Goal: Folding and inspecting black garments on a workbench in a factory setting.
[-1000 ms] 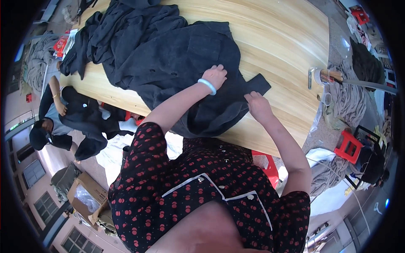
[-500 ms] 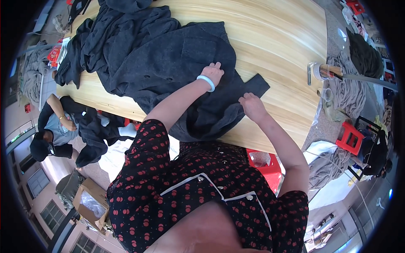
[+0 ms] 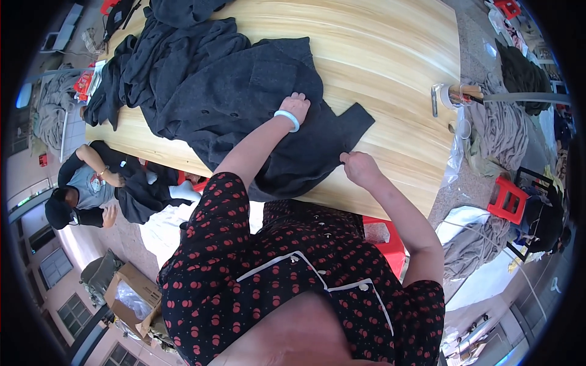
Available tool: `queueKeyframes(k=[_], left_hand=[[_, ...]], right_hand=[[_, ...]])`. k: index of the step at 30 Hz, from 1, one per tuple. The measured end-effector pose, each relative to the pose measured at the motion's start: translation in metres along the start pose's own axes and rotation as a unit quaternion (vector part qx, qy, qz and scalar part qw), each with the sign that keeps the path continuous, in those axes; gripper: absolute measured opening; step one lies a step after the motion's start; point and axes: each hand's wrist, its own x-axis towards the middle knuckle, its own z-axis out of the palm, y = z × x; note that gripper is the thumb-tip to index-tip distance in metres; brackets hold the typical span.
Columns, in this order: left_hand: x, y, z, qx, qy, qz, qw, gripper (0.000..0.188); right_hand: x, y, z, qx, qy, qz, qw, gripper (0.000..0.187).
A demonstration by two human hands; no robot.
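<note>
A dark charcoal jacket (image 3: 213, 88), with buttons and a patch pocket, lies spread on the wooden table (image 3: 390, 61). On its front, just below the pocket, rests my left hand (image 3: 296, 108), a pale bangle at the wrist; its fingers lie against the cloth, slightly bent. My right hand (image 3: 360, 168) is closed in a pinch on the edge of the jacket sleeve (image 3: 320, 146), near the table's front edge. The sleeve's end points away to the right, flat on the wood. My fingertips on that edge are partly hidden.
More dark cloth (image 3: 183, 11) is heaped at the far left. A cup of tools (image 3: 455, 96) stands at the table's right edge, beside a clear cup (image 3: 464, 128). Red stools (image 3: 506, 199) stand off the table. To the left, a seated person (image 3: 91, 183) handles dark cloth.
The jacket has shifted slightly left in view, along with my left hand. My right hand has come nearer and left, and the sleeve by it lies flatter. The seated person's hands have moved.
</note>
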Motion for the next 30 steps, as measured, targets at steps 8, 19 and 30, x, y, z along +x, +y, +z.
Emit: queueKeyframes(k=[8, 19, 30], left_hand=[[-0.019, 0.064, -0.145, -0.487, 0.135, -0.049, 0.861, 0.023], [-0.047, 0.079, -0.137, -0.668, 0.042, -0.127, 0.732, 0.027], [-0.03, 0.085, -0.129, -0.615, 0.068, -0.165, 0.768, 0.017]], right_hand=[[-0.026, -0.02, -0.088, 0.149, 0.282, -0.141, 0.937, 0.017], [-0.001, -0.02, -0.083, 0.217, 0.32, -0.024, 0.922, 0.016], [0.004, -0.021, -0.087, 0.248, 0.311, 0.009, 0.917, 0.022]])
